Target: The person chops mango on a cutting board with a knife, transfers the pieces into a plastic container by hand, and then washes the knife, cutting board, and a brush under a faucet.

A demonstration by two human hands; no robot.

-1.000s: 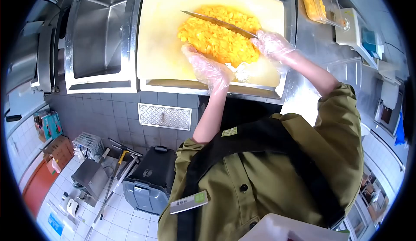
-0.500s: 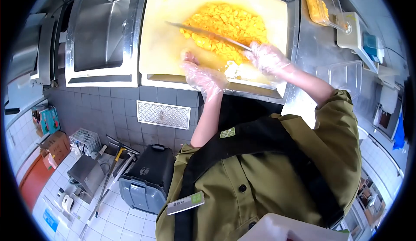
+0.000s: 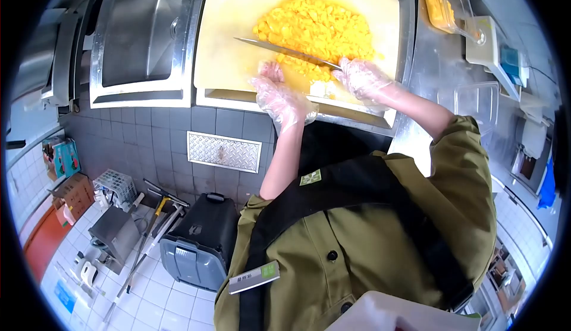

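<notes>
While I watch through the head camera, I count 2 gloved hands at work over 1 pale cutting board (image 3: 226, 39). My right hand (image 3: 361, 76) is clenched around the handle of 1 long knife (image 3: 279, 49), whose blade runs leftward across the near edge of 1 heap of diced yellow fruit (image 3: 315, 27). The fruit lies on the far right part of the board, and the blade's tip reaches past the heap onto bare board. My left hand (image 3: 278, 98) sits just beside the blade on the near side, fingers loosely curled and resting on the board by a few stray yellow pieces; I see nothing gripped in it. Both hands wear thin clear plastic gloves.

To the left of the board I count 1 steel sink basin (image 3: 140, 33), set in the same steel tabletop (image 3: 428, 63). To the right on that tabletop stand 2 clear plastic tubs: 1 tub with yellow pieces (image 3: 443, 10) further away, and 1 clear tub (image 3: 479, 102) nearer to me. Beside the further tub sits 1 white scale (image 3: 491, 45).

Below, on the white tiled floor (image 3: 172, 301), I see 1 dark bin (image 3: 202, 245), 1 small metal box (image 3: 113, 236) and 1 white wire basket (image 3: 116, 185).
</notes>
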